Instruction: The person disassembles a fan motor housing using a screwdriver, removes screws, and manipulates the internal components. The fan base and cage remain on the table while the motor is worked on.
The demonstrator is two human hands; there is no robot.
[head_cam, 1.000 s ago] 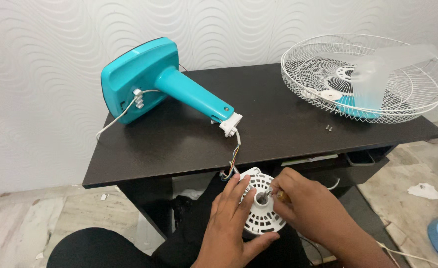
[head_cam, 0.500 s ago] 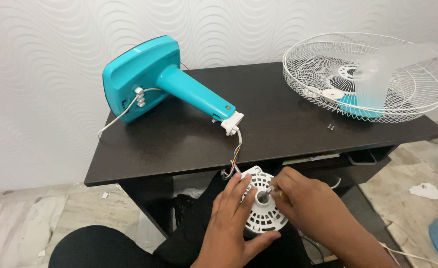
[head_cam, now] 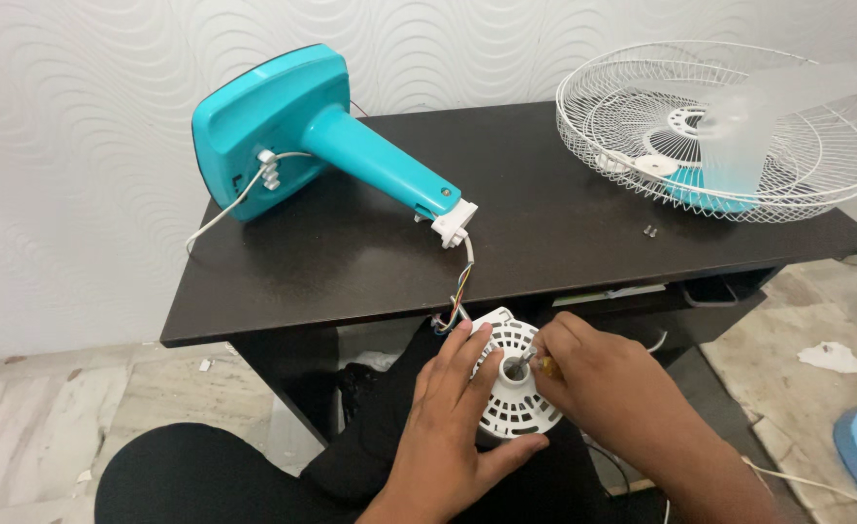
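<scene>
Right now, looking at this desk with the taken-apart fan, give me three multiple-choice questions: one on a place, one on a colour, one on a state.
1. Where does the white wire fan guard rest?
A. on the floor
B. on the right end of the dark wooden table
C. on the person's lap

2. What colour is the plastic fan stand that lies on the table?
A. turquoise
B. red
C. black

3. How is the round white slotted motor cover held?
A. it lies alone on the table
B. it hangs by its wires
C. the left hand cups it from below while the right hand works at its centre

Answers: 1 B, the guard sits at the table's right end. 2 A, base and neck are turquoise. 3 C, both hands are on the cover, over the lap.
</scene>
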